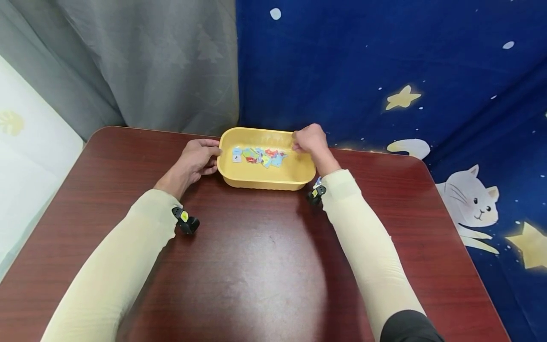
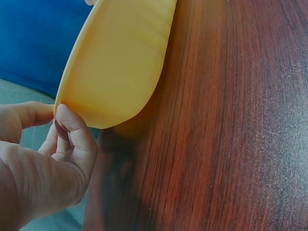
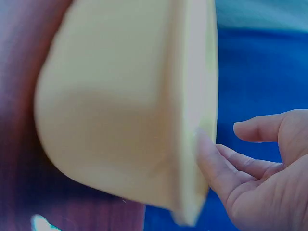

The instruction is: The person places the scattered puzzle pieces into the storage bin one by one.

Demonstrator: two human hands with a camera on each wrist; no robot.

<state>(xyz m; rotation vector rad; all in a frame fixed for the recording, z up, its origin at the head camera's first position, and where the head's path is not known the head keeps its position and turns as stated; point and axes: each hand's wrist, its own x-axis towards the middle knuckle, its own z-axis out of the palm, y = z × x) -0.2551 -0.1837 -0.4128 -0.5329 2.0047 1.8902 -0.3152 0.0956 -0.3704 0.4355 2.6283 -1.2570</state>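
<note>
A yellow plastic basin (image 1: 265, 183) stands near the far edge of the table. Flat colourful pieces (image 1: 260, 156), some irregular in outline, lie on its bottom; their exact kind is too small to tell. At the basin's left end, my left hand (image 1: 198, 159) pinches the rim between thumb and fingers, as the left wrist view shows closely. My right hand (image 1: 311, 140) is at the far right corner, holding the rim with its thumb (image 3: 211, 166) on the outer side and some fingers reaching over the inside. The right wrist view is blurred there.
The dark red wooden table (image 1: 256, 261) extends on both sides of the basin and toward me. Behind it hang a grey curtain (image 1: 171, 61) and a blue curtain (image 1: 342, 61) with stars and a cat. Black wrist devices (image 1: 185, 221) sit at both cuffs.
</note>
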